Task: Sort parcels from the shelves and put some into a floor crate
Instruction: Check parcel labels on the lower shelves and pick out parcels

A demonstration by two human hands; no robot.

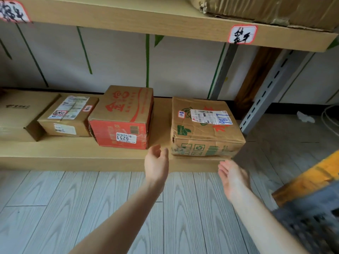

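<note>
At the low shelf (73,154), we reach for the right box (205,129).
Left hand (156,164) and right hand (233,176) are spread open, empty; best we clasp both sides and lift level.

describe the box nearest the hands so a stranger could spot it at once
On the low wooden shelf, go to the right end. The box there stands apart from the others: crumpled, green print, white label with 9817 in blue.

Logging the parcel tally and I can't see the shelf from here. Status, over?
Left grip, right grip open, empty, held out toward the lower shelf. Green-printed box on the shelf, neither grip on it. Nothing in the way.
</note>
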